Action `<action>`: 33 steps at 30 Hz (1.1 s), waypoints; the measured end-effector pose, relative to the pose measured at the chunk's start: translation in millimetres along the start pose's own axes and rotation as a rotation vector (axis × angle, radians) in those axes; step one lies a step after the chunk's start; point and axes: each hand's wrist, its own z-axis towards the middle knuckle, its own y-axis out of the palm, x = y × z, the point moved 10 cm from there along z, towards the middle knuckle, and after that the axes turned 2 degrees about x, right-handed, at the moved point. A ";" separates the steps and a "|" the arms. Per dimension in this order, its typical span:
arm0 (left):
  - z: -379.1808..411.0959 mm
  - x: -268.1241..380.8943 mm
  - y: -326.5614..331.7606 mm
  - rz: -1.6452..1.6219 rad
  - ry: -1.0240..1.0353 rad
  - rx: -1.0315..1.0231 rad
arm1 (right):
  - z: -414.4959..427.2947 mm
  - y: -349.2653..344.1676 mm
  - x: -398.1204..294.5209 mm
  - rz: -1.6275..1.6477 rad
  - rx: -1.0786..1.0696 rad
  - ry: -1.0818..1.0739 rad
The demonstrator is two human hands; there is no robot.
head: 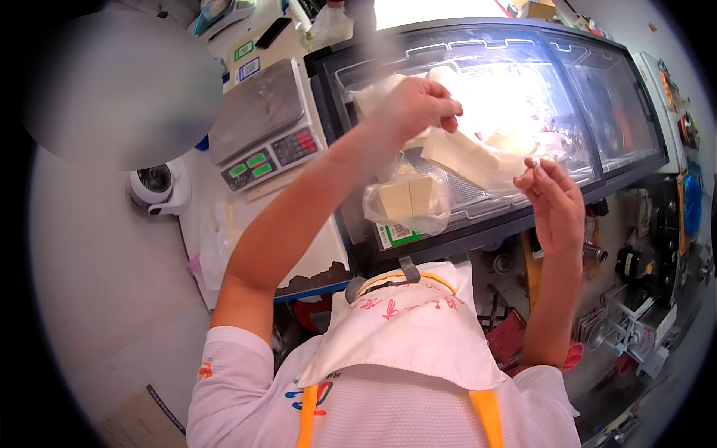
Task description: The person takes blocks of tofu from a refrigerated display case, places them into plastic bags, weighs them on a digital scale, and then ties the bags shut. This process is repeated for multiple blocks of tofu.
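My left hand (431, 109) reaches over a glass-topped display case, its fingertips pinched at the upper end of a clear plastic bag (507, 179). Inside that bag lie pale yellow blocks (459, 157) that look like stacked dough wrappers. At the bag's other end, my right hand (552, 193) has thumb and fingers pinched together on the plastic. A second clear bag (440, 215) rests nearer to me on the glass, around two more pale stacks (406, 196). Glare hides part of what lies beyond the hands.
The display case (608, 106) has a dark frame and wire baskets below its glass. To the left stand a digital scale (260, 123), a phone (273, 32) and a white camera-like device (159, 187). Printed code cards (400, 232) lie at the case's near edge. Metal equipment (633, 330) is at right.
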 end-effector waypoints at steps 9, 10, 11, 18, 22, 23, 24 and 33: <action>45.2 -87.5 95.0 0.173 -0.184 -0.059 | 1.7 -114.6 63.3 -0.042 0.181 0.035; 43.9 -92.5 97.0 0.236 -0.203 -0.092 | 2.7 -119.8 67.7 -0.068 0.184 0.039; 41.7 -89.3 92.7 0.262 -0.143 -0.066 | 3.1 -122.2 71.7 -0.094 0.183 0.043; -104.8 -2.3 3.1 0.954 0.308 0.554 | -56.2 4.5 42.9 -0.986 0.257 -0.556; -176.3 -93.1 -39.5 0.944 -0.108 0.692 | -48.0 65.5 100.7 -1.168 0.069 -0.574; -184.9 -129.4 -46.2 0.893 -0.239 0.638 | -40.9 68.1 120.3 -1.198 0.036 -0.563; -187.9 -157.3 -48.4 0.546 -0.254 0.625 | -29.0 55.1 141.5 -1.183 0.008 -0.531; -201.8 -130.4 -77.8 -0.507 -0.081 0.538 | 18.7 125.0 106.0 -0.408 -0.237 0.042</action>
